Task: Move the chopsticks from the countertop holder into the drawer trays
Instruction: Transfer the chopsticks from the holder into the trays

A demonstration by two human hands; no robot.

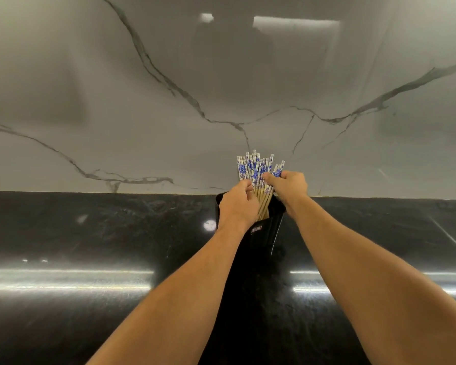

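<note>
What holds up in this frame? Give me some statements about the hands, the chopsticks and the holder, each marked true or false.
1. Both the left hand and the right hand grip the chopsticks. True.
2. The chopsticks lie flat on the countertop. False: they stand upright in the black holder.
3. The chopstick tops carry a blue and white pattern. True.
4. An open drawer shows below the hands. False: no drawer is in view, only the dark countertop and the marble wall.
</note>
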